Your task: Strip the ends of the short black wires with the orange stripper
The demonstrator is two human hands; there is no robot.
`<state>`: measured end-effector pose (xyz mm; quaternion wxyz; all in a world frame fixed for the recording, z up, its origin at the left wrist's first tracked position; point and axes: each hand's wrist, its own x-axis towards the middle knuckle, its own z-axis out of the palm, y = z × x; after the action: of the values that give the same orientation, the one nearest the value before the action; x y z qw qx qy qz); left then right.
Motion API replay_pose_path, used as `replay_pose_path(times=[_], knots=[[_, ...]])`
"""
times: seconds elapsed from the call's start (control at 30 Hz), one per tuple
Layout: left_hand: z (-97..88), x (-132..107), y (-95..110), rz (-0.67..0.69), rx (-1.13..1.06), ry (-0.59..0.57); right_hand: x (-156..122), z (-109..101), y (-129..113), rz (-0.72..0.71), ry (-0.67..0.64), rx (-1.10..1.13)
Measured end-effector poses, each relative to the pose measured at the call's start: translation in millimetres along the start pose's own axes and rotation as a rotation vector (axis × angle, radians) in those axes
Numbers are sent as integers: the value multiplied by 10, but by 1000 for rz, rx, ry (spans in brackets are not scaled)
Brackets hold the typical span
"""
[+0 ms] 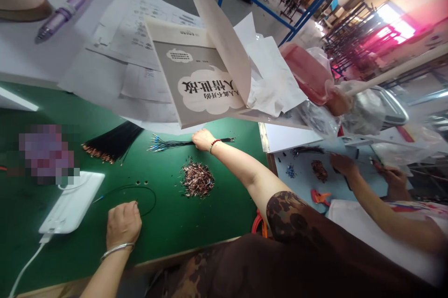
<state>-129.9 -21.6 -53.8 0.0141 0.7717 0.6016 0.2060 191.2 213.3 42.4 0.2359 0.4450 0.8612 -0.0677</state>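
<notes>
My left hand (123,223) rests near the front of the green mat (168,214), fingers curled round the end of a thin black wire (140,191) that loops across the mat. My right hand (203,139) reaches far out, closed on a bundle of black wires with blue tips (164,145) lying under a book. A heap of copper-coloured terminals (198,179) lies between the two hands. A thicker bundle of black wires with copper ends (112,144) lies to the left.
A book (196,74) and loose papers (136,41) overhang the mat's far edge. A white device with a cable (72,204) sits at the left. Another person's hands (367,172) work at the neighbouring table on the right, beside an orange tool (320,196).
</notes>
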Motion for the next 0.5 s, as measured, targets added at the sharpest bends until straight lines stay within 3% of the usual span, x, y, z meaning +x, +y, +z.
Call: replay_pose_path(times=[0.27,0.5], knots=[[5,6,4,52,30,62,21,21,-34,34,-41,-10],[1,16,2,88,54,79,-151,23,34,25,-41,-1]])
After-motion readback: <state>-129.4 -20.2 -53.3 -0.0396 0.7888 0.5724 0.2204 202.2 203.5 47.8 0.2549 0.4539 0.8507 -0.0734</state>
